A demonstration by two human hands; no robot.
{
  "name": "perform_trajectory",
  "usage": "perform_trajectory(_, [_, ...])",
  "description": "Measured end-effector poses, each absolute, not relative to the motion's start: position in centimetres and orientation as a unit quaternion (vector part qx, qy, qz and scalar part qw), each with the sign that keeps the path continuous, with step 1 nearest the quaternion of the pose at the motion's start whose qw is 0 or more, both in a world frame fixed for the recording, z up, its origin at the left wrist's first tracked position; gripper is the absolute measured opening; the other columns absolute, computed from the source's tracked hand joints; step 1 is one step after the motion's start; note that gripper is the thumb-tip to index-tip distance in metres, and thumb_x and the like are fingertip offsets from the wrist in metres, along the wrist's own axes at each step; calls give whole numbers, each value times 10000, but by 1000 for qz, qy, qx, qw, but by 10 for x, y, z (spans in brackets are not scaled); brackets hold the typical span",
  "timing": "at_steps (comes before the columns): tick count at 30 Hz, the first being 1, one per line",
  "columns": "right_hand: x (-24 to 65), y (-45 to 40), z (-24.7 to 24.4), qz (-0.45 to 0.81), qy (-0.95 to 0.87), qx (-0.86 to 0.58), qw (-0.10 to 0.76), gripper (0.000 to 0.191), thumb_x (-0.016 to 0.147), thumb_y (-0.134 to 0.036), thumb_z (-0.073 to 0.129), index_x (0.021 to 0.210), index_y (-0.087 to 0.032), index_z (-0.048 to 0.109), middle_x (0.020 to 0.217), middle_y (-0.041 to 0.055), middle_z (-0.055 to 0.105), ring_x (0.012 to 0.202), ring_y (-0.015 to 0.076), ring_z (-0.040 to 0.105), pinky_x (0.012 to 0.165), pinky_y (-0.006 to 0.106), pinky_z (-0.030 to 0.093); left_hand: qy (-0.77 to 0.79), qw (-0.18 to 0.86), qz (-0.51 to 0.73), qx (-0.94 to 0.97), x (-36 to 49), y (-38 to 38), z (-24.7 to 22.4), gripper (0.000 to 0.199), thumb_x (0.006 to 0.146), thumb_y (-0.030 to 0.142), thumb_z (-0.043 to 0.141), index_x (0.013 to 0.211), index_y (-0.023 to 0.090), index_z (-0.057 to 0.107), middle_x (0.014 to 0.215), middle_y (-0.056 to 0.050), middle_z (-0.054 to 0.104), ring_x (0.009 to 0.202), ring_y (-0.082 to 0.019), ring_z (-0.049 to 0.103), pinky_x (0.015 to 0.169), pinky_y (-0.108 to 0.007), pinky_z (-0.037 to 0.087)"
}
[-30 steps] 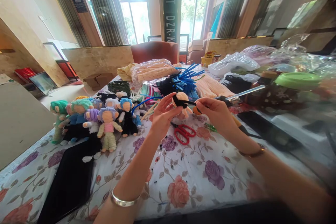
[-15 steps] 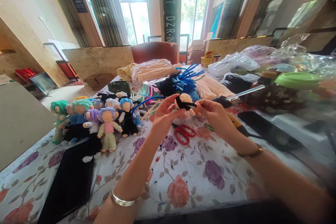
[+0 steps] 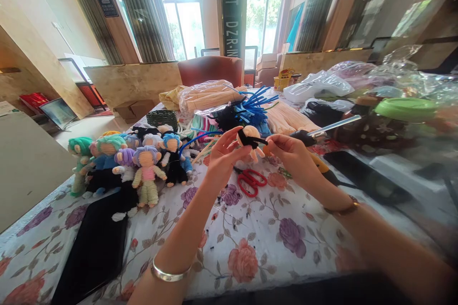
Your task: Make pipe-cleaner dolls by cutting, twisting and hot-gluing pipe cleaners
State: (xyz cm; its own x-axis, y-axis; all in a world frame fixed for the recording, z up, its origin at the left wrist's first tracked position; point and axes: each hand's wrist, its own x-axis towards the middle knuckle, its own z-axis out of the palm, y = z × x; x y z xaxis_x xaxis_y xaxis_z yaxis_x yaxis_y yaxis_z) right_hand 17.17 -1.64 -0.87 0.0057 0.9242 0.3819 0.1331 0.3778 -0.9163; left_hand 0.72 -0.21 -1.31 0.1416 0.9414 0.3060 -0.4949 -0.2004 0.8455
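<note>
My left hand [image 3: 226, 155] holds a small pale doll [image 3: 253, 132] between thumb and fingers, above the table. A black strip [image 3: 252, 141] lies across the doll's head and stretches to the right. The strip's free end is pinched in my right hand [image 3: 286, 150]. Just below the doll, red-handled scissors [image 3: 251, 182] lie on the flowered tablecloth [image 3: 265, 228]. Small dark scraps are scattered near them.
Finished dolls [image 3: 148, 176] stand in a group at the left, by a black tablet [image 3: 95, 243]. Behind my hands are blue stems [image 3: 254, 107] and peach bundles [image 3: 213, 97]. A glue gun [image 3: 307, 137] and a green lid [image 3: 406, 108] are at the right.
The doll has tilted slightly in my left hand, and the black strip now slants more across its head. My right hand has barely moved.
</note>
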Motion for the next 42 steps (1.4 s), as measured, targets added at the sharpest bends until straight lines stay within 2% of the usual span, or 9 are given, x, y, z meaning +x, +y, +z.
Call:
perform_trajectory(6, [173,-18,-6,335,-618,-444,556,351,745,-512,620,742,-162,603,609,-3,503,562,110,402,500,252,312,250,572,625,468,6,-1,-14,467,549,173,799,990,273,681,1003,3,671,885,-153,620,777,-280,484])
perform_trajectory(12, [171,-22,-4,312,-625,-459,549,323,765,-476,600,739,-154,607,640,1,517,577,110,410,534,253,342,257,551,638,473,6,1,-17,474,562,171,802,1009,278,683,998,9,666,917,-149,615,857,-294,463])
perform_trajectory(19, [172,-17,-7,290,-630,-456,557,289,758,-441,604,730,-153,605,665,15,563,606,123,466,577,256,400,246,580,623,464,7,0,-15,456,566,188,798,999,261,678,978,2,667,879,-161,641,792,-293,500])
perform_trajectory(23, [175,-14,-8,245,-635,-469,563,240,769,-399,585,730,-163,606,667,16,568,590,124,468,564,257,405,229,608,606,459,7,0,-15,373,629,252,770,989,236,674,966,-17,667,852,-164,655,789,-330,531])
perform_trajectory(27, [176,-12,-11,204,-647,-472,564,202,792,-360,564,756,-169,621,749,35,607,635,139,525,598,272,425,234,616,602,450,7,1,-17,320,659,271,754,965,238,666,929,-10,673,847,-163,657,764,-335,552])
perform_trajectory(31, [173,-13,-14,176,-657,-476,557,191,821,-338,542,773,-172,623,813,40,624,679,144,562,630,278,436,247,619,602,441,7,2,-18,350,642,297,766,963,219,651,930,-23,681,851,-164,660,750,-313,557])
perform_trajectory(38, [170,-18,-14,159,-669,-484,542,170,826,-309,527,765,-176,613,815,35,630,645,133,551,609,272,419,261,615,613,422,6,4,-18,340,625,293,774,933,217,652,903,-14,685,811,-160,665,679,-279,553])
perform_trajectory(42, [171,-17,-14,162,-668,-483,542,181,824,-324,529,765,-177,616,813,34,632,607,121,531,586,267,411,255,611,617,426,6,3,-18,337,625,304,773,928,216,655,889,-10,686,811,-164,670,704,-295,554])
